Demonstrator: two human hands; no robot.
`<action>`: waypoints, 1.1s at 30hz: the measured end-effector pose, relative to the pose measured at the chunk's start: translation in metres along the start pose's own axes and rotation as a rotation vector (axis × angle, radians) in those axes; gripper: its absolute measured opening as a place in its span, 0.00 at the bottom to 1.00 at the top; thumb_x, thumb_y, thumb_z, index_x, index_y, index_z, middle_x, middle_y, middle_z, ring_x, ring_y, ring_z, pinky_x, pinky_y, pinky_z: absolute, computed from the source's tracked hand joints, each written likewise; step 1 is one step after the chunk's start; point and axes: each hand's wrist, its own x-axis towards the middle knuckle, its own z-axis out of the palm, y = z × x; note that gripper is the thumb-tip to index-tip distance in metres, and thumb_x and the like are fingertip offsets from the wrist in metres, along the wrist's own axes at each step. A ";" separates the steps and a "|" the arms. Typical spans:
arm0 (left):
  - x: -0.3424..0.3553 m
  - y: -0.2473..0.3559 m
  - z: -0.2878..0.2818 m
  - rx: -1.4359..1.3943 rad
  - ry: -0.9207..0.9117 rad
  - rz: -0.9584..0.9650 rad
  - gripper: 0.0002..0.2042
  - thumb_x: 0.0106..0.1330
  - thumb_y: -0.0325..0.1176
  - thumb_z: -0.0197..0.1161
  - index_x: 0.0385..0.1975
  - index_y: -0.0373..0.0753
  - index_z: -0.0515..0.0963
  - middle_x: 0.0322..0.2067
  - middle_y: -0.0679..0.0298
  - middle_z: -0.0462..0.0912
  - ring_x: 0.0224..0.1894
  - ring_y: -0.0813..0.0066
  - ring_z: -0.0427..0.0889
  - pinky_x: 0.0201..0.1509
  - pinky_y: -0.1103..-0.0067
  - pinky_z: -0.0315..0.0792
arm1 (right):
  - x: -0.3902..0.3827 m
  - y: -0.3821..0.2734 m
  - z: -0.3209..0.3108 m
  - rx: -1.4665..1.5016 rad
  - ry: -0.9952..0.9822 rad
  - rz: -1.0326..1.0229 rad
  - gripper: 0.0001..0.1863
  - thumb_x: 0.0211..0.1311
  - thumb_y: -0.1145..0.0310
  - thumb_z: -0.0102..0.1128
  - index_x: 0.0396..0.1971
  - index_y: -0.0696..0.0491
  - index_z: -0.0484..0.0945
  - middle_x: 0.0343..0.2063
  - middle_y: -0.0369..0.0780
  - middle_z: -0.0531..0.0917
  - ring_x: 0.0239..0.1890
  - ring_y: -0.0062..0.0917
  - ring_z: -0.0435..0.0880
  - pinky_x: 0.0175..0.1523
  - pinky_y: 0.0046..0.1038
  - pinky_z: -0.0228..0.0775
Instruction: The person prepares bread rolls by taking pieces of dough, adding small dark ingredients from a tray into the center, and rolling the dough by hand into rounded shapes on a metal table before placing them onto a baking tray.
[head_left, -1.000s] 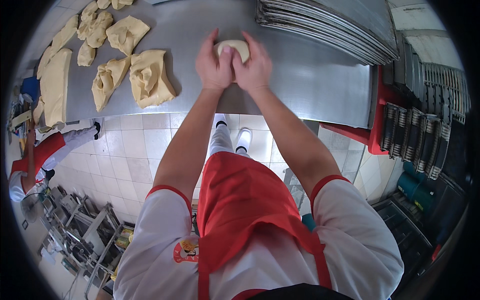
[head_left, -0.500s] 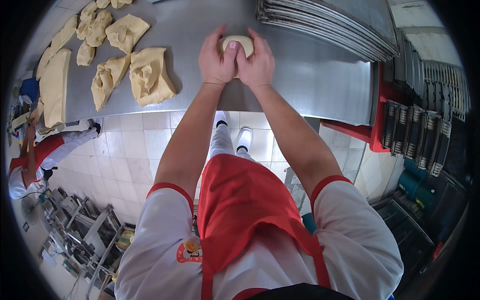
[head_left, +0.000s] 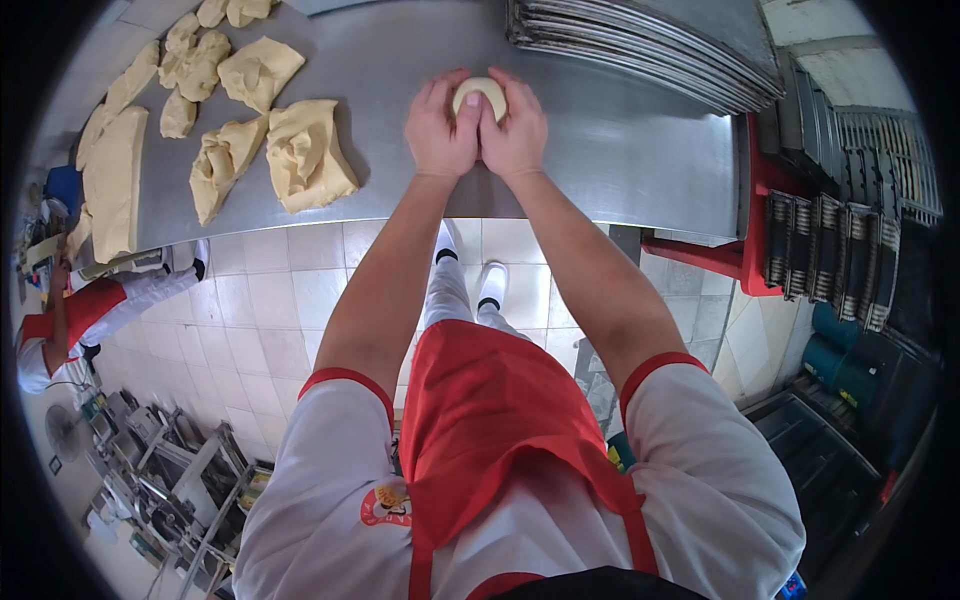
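Note:
A pale, rounded piece of dough lies on the steel table, cupped between both my hands. My left hand wraps its left side, and my right hand curves round the right side. Both thumbs press side by side on the near part of the dough. The fingers hide its flanks, so only the top and middle show. To the left on the same table rest several loose pieces of dough, among them a thick folded piece nearest my left hand.
A stack of metal trays sits at the table's far right. Past the right end stand a red frame and several dark baking pans. At far left, a co-worker in a red apron works by a long dough slab.
My hands have closed in more tightly round the dough, which shows smaller and rounder between them. The whole view has shifted slightly.

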 end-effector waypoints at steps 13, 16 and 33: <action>-0.019 0.050 -0.037 0.021 -0.195 0.023 0.29 0.78 0.48 0.57 0.69 0.31 0.74 0.59 0.43 0.84 0.60 0.45 0.85 0.65 0.65 0.76 | -0.032 -0.025 -0.022 0.017 -0.082 0.062 0.22 0.72 0.58 0.63 0.59 0.54 0.83 0.53 0.49 0.87 0.52 0.48 0.86 0.61 0.41 0.77; -0.028 0.037 -0.033 -0.013 -0.183 0.095 0.28 0.77 0.47 0.58 0.66 0.30 0.76 0.58 0.42 0.84 0.60 0.48 0.85 0.66 0.64 0.76 | -0.036 -0.022 -0.016 0.016 0.121 -0.250 0.22 0.71 0.57 0.63 0.59 0.53 0.83 0.51 0.48 0.88 0.52 0.46 0.87 0.58 0.41 0.78; 0.052 0.048 -0.053 0.434 -0.910 0.540 0.45 0.49 0.52 0.83 0.73 0.60 0.73 0.75 0.54 0.68 0.74 0.46 0.70 0.75 0.57 0.69 | -0.053 0.016 -0.209 0.010 0.052 0.332 0.26 0.78 0.56 0.62 0.66 0.57 0.79 0.61 0.49 0.85 0.65 0.39 0.83 0.69 0.36 0.73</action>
